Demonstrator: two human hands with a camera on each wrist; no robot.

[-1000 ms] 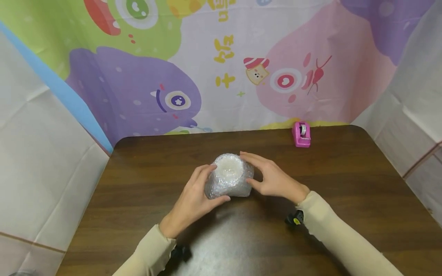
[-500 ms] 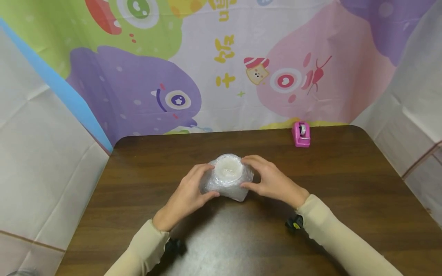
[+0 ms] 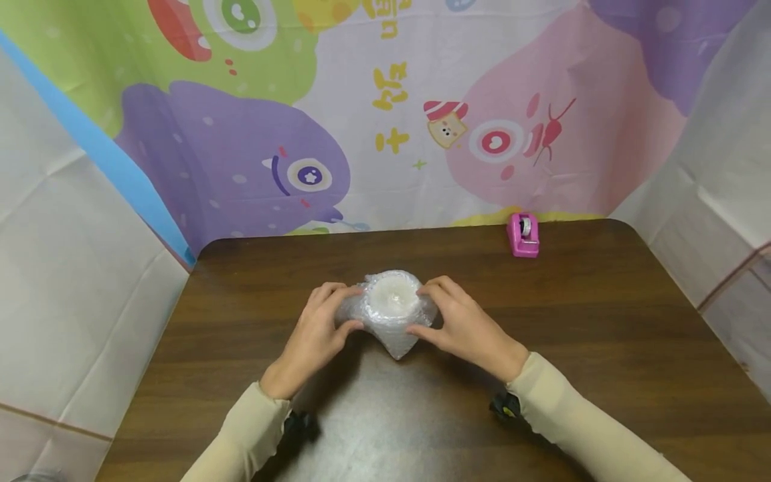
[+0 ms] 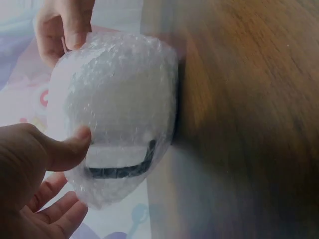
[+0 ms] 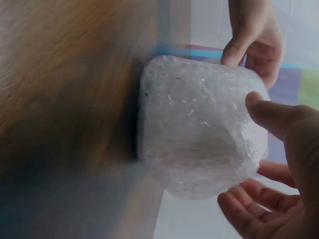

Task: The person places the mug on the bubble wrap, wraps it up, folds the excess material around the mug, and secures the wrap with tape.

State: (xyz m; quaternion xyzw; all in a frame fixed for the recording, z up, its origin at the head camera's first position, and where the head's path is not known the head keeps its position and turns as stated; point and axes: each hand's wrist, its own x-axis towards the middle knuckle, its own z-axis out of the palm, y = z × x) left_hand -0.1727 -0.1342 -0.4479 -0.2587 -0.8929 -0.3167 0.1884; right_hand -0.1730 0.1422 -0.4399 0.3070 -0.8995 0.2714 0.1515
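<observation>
A cup-like thing in bubble wrap point(image 3: 394, 328) stands on the table, its round white top facing up in the head view. Through the wrap in the left wrist view, a dark curved strip like a handle's edge point(image 4: 119, 172) shows. My left hand point(image 3: 310, 335) grips the left side of the bundle, thumb in front and fingers behind. On the right side, my right hand point(image 3: 472, 331) holds it between thumb and fingers. A pointed corner of the wrap juts toward me. What lies inside is blurred by the plastic.
A pink tape dispenser point(image 3: 523, 235) stands near the back right edge of the brown wooden table point(image 3: 578, 294). Behind the table hangs a cartoon-printed cloth point(image 3: 397, 187). Pale panels rise on both sides.
The wrapped bundle has turned clockwise as seen from above, its front corner swinging left. My left hand has shifted a little left, and my right hand has followed the bundle slightly.
</observation>
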